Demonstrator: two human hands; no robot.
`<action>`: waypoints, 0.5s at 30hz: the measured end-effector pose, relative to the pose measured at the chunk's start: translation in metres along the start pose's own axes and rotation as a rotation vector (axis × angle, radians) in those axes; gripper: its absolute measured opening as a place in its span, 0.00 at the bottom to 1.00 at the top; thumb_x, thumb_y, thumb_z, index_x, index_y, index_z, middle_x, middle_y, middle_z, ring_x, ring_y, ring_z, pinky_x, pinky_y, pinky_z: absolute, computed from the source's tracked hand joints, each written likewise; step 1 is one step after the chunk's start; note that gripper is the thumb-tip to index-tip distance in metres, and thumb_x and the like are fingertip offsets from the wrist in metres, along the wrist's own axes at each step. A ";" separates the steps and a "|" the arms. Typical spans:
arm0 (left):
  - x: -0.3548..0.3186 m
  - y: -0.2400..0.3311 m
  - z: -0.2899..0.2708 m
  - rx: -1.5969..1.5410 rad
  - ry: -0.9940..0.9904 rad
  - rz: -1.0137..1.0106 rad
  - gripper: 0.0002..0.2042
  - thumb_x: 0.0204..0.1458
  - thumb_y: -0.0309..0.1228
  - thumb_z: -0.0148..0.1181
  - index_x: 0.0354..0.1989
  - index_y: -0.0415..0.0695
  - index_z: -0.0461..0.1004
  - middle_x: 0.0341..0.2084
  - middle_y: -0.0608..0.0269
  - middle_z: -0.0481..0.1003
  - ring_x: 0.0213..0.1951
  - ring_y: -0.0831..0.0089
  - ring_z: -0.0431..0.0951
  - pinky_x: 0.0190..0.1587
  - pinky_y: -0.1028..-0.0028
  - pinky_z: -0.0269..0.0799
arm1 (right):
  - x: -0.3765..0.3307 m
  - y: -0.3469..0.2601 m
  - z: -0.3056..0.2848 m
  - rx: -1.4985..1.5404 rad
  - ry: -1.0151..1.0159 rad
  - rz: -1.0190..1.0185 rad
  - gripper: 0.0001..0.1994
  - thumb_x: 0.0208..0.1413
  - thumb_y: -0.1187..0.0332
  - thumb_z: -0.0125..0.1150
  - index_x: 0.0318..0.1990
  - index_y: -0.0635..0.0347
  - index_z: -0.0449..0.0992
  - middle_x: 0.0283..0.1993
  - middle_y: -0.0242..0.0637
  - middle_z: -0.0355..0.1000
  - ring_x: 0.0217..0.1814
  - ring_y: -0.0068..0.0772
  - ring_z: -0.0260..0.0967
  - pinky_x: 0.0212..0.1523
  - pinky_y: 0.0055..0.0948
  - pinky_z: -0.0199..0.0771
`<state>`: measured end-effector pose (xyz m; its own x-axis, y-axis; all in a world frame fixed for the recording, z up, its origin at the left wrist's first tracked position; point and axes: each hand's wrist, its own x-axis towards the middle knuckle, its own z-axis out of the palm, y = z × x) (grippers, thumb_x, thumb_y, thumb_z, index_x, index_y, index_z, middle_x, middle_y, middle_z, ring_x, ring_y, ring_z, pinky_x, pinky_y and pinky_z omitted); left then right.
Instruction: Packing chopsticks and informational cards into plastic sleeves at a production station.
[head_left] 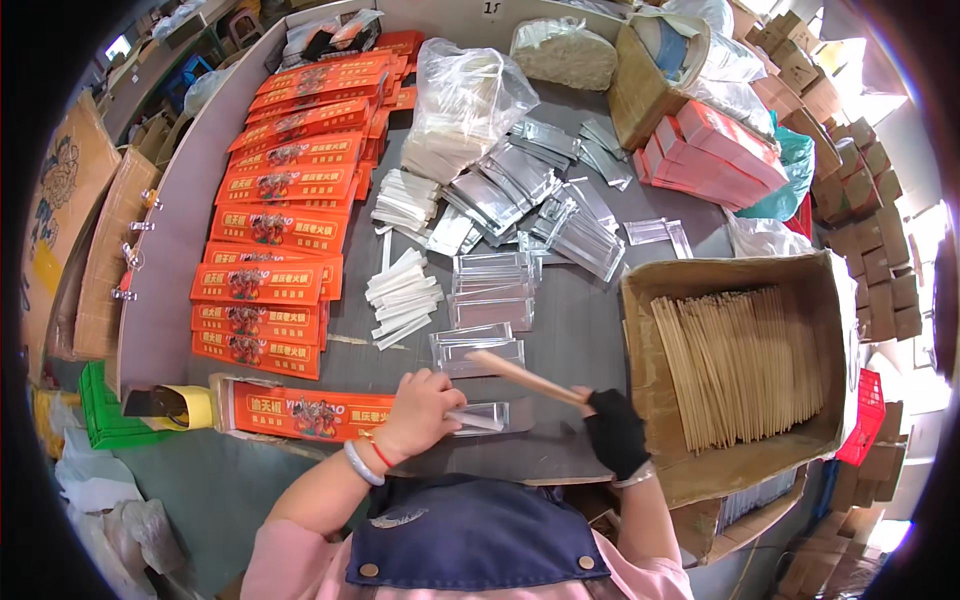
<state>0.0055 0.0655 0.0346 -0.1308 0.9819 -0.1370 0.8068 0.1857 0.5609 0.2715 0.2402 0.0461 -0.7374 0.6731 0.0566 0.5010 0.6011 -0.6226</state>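
Rows of orange-red printed sleeves (285, 185) lie on the bench (560, 452), left of and beyond the left fingers; a single sleeve (310, 411) lies just left of them. White narrow packets (403, 298) are heaped beyond those fingers. The left hand (418, 413) curls its fingers over the end of a clear flat packet (490, 417); whether they grip it, I cannot tell. The wooden chopsticks (525, 377) slant leftward from the fingers of the black-gloved right hand (614, 432), which clasp their end. Right of these fingers, a cardboard box (838, 300) holds more chopsticks (745, 365).
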 end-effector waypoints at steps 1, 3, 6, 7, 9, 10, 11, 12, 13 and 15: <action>-0.006 0.001 0.002 -0.028 0.070 -0.032 0.20 0.33 0.34 0.75 0.39 0.50 0.79 0.41 0.65 0.73 0.48 0.62 0.70 0.51 0.60 0.64 | 0.003 -0.005 0.005 0.005 -0.007 -0.001 0.12 0.57 0.66 0.60 0.48 0.50 0.80 0.27 0.42 0.69 0.33 0.48 0.69 0.33 0.42 0.67; -0.023 -0.004 -0.004 -0.052 0.193 -0.070 0.24 0.32 0.35 0.75 0.43 0.49 0.78 0.42 0.64 0.73 0.49 0.60 0.69 0.53 0.59 0.63 | 0.008 -0.013 0.012 0.076 -0.210 -0.016 0.12 0.55 0.65 0.62 0.46 0.48 0.80 0.27 0.43 0.69 0.33 0.47 0.69 0.33 0.43 0.68; -0.050 -0.011 -0.011 0.015 0.268 -0.110 0.32 0.30 0.37 0.77 0.50 0.45 0.75 0.45 0.61 0.72 0.51 0.56 0.67 0.55 0.59 0.63 | 0.005 -0.011 0.019 -0.255 -0.396 -0.081 0.14 0.53 0.67 0.63 0.48 0.48 0.79 0.29 0.43 0.70 0.34 0.48 0.70 0.35 0.43 0.69; -0.057 -0.017 -0.001 0.045 0.247 -0.095 0.33 0.28 0.37 0.77 0.49 0.44 0.76 0.46 0.60 0.72 0.51 0.56 0.67 0.55 0.59 0.64 | 0.008 -0.011 0.032 -0.253 -0.402 -0.092 0.14 0.53 0.67 0.63 0.48 0.48 0.79 0.29 0.43 0.70 0.34 0.48 0.70 0.35 0.43 0.69; -0.051 -0.013 0.012 0.036 0.220 -0.045 0.35 0.27 0.38 0.78 0.51 0.44 0.74 0.49 0.59 0.71 0.51 0.55 0.67 0.57 0.58 0.63 | 0.014 -0.013 0.073 -0.019 -0.328 -0.306 0.15 0.52 0.68 0.64 0.48 0.50 0.79 0.31 0.43 0.72 0.35 0.49 0.71 0.34 0.44 0.70; -0.047 -0.005 0.014 0.035 0.215 -0.053 0.35 0.27 0.38 0.78 0.51 0.44 0.74 0.49 0.59 0.71 0.51 0.55 0.67 0.57 0.58 0.63 | 0.018 -0.028 0.092 0.097 -0.288 -0.359 0.15 0.49 0.69 0.65 0.47 0.52 0.79 0.31 0.44 0.73 0.35 0.51 0.72 0.35 0.45 0.70; -0.039 0.002 0.013 0.035 0.215 -0.046 0.36 0.27 0.38 0.78 0.52 0.44 0.73 0.49 0.60 0.70 0.52 0.55 0.67 0.57 0.58 0.62 | 0.025 -0.032 0.096 0.164 -0.265 -0.376 0.11 0.51 0.67 0.65 0.43 0.55 0.79 0.31 0.44 0.73 0.35 0.49 0.72 0.35 0.42 0.71; -0.035 0.005 0.011 0.034 0.214 -0.038 0.37 0.27 0.38 0.78 0.53 0.44 0.72 0.49 0.60 0.70 0.52 0.55 0.67 0.58 0.57 0.62 | 0.030 -0.034 0.098 0.230 -0.242 -0.392 0.08 0.52 0.66 0.65 0.38 0.59 0.80 0.31 0.45 0.74 0.34 0.47 0.73 0.34 0.39 0.72; -0.038 0.001 0.007 0.082 0.210 -0.056 0.38 0.27 0.37 0.78 0.54 0.44 0.71 0.49 0.61 0.70 0.52 0.57 0.67 0.57 0.58 0.61 | 0.028 -0.025 0.092 0.114 -0.163 -0.303 0.08 0.52 0.68 0.66 0.38 0.59 0.80 0.31 0.44 0.74 0.35 0.46 0.74 0.37 0.38 0.73; -0.039 -0.010 0.011 0.101 0.221 -0.053 0.39 0.28 0.37 0.78 0.55 0.43 0.71 0.50 0.61 0.70 0.52 0.57 0.67 0.57 0.58 0.61 | 0.022 -0.007 0.069 0.010 -0.062 -0.120 0.10 0.48 0.73 0.69 0.39 0.61 0.79 0.31 0.40 0.74 0.37 0.41 0.75 0.42 0.35 0.75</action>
<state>0.0090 0.0251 0.0257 -0.2882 0.9573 0.0239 0.8476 0.2435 0.4715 0.2206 0.2208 -0.0016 -0.8184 0.5686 0.0832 0.4031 0.6712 -0.6221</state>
